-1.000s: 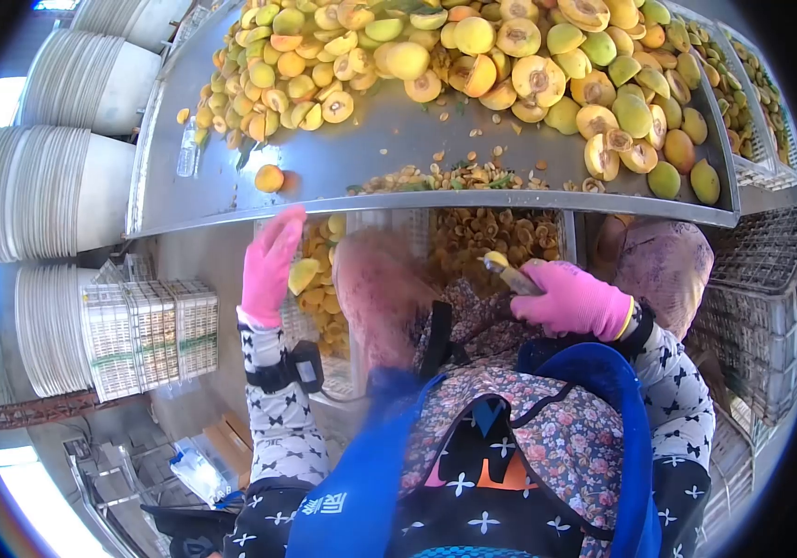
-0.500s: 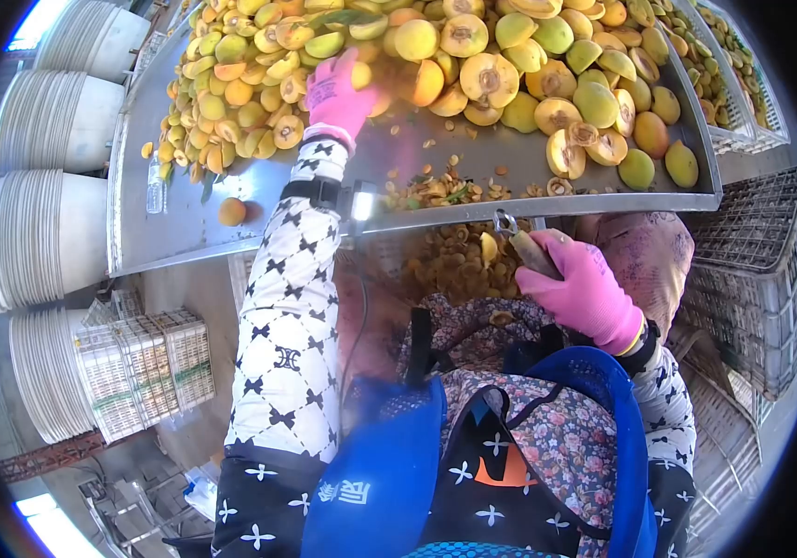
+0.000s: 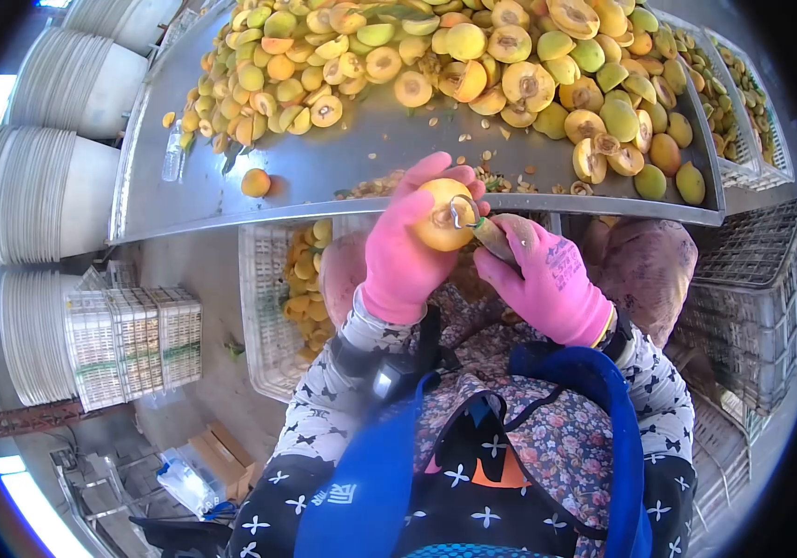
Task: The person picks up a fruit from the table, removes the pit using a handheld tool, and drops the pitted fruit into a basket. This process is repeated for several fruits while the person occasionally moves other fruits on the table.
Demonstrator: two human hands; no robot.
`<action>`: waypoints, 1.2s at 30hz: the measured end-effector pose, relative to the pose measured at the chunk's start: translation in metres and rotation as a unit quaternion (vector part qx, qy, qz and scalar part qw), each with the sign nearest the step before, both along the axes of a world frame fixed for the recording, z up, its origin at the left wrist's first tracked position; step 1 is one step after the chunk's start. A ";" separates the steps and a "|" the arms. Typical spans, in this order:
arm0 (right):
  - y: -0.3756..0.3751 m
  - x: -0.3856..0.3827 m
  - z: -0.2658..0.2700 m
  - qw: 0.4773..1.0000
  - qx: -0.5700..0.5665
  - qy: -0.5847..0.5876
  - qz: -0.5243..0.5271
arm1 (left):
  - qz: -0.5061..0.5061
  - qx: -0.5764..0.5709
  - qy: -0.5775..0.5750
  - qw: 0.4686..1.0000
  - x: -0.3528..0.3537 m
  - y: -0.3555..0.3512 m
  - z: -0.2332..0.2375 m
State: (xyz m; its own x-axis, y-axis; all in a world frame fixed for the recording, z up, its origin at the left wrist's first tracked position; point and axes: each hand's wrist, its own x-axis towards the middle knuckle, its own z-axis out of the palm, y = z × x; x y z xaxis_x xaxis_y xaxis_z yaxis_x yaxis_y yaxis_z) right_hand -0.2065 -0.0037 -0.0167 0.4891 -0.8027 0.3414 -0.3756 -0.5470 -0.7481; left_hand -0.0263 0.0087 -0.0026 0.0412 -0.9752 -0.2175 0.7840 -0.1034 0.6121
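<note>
My left hand (image 3: 403, 260), in a pink glove, is wrapped round a yellow peach half (image 3: 436, 223) in front of my chest, its cut face turned to the right. In my right hand (image 3: 561, 284), also pink-gloved, is a pitting tool (image 3: 494, 240) with a short handle and a looped metal head. The loop lies against the cut face of the peach half. Just beyond both hands is the near rim of a metal table (image 3: 315, 212), which bears a heap of peaches (image 3: 361, 56), many of them halved with the stones showing.
A whole peach (image 3: 255, 182) and a clear plastic bottle (image 3: 173, 153) are at the table's left. Below its edge, a white crate (image 3: 264, 321) holds peach pieces. Stacked pale basins (image 3: 92, 181) stand at left, dark crates (image 3: 743, 279) at right. Crates of fruit (image 3: 743, 158) stand beyond the table's right side.
My left hand has come back from the heap to my chest with a peach half. The right hand has moved slightly left, bringing the pitting tool's loop onto the fruit.
</note>
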 end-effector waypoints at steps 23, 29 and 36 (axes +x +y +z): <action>0.016 -0.004 0.004 0.870 0.450 -0.141 0.145 | -0.002 0.073 -0.223 0.972 -0.025 0.004 0.015; 0.016 -0.007 0.016 0.734 0.638 -0.164 0.164 | -0.001 0.030 -0.306 0.951 -0.025 0.000 0.004; 0.013 -0.015 0.016 0.685 0.669 -0.172 0.231 | 0.054 -0.021 -0.446 0.893 -0.032 0.009 0.005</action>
